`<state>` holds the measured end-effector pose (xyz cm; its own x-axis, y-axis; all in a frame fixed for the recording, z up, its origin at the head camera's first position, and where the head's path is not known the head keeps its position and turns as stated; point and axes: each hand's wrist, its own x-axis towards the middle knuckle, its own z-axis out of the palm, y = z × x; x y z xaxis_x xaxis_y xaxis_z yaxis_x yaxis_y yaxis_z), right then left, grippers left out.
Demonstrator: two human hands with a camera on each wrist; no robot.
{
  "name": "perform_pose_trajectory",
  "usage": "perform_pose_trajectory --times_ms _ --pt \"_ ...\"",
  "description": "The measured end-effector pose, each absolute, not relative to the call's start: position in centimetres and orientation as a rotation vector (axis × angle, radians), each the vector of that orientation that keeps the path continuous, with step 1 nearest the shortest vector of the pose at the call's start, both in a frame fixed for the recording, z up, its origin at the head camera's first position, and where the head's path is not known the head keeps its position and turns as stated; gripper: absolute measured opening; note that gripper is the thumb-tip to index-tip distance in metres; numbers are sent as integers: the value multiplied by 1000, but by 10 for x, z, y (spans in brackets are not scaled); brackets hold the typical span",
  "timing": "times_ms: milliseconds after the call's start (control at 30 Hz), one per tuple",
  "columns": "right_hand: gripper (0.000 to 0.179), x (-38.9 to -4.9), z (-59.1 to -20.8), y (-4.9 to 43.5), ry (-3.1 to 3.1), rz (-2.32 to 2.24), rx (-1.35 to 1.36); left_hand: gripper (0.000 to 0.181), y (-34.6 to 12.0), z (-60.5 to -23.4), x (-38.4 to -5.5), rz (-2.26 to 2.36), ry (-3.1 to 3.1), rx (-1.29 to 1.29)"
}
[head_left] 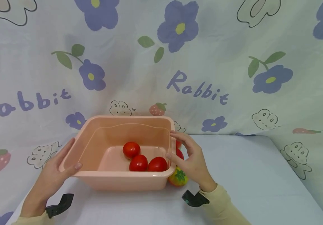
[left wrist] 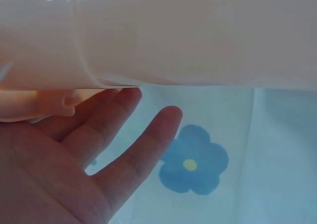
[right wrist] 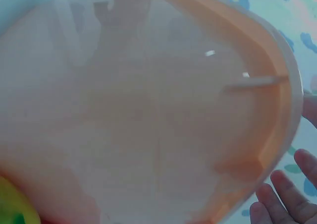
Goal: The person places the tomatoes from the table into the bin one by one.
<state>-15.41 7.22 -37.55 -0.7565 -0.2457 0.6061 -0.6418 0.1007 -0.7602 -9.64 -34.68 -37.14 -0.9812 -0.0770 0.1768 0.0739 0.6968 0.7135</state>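
A pink plastic basin (head_left: 122,184) is held between both hands, its inside facing up and toward me. Three red tomatoes (head_left: 131,150) lie in it, toward its front right. At the left end my left hand (head_left: 50,175) grips the rim, thumb over the edge and fingers along the outside. My right hand (head_left: 190,159) grips the right rim between thumb and fingers. The outer wall (right wrist: 148,110) fills most of the right wrist view. Just outside the basin's right end, partly hidden, sits a yellow-green tomato-like fruit (head_left: 178,177) with a green star-shaped top.
Behind my right hand, red round pieces (head_left: 179,153) show beside the basin. The white table (head_left: 248,175) extends to the right. A curtain with flowers and rabbits (head_left: 212,62) hangs close behind and at both sides. Each wrist bears a black strap mount (head_left: 60,205).
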Motion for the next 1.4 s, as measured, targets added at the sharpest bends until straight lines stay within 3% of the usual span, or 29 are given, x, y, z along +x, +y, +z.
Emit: perform_pose_trajectory --times_ms 633,1400 --pt "47 -201 -393 94 -2048 1827 598 85 -345 -372 -95 -1160 -2693 -14" --pt "59 -278 -422 94 -2467 1783 521 86 -346 -370 -96 -1163 -2691 -18"
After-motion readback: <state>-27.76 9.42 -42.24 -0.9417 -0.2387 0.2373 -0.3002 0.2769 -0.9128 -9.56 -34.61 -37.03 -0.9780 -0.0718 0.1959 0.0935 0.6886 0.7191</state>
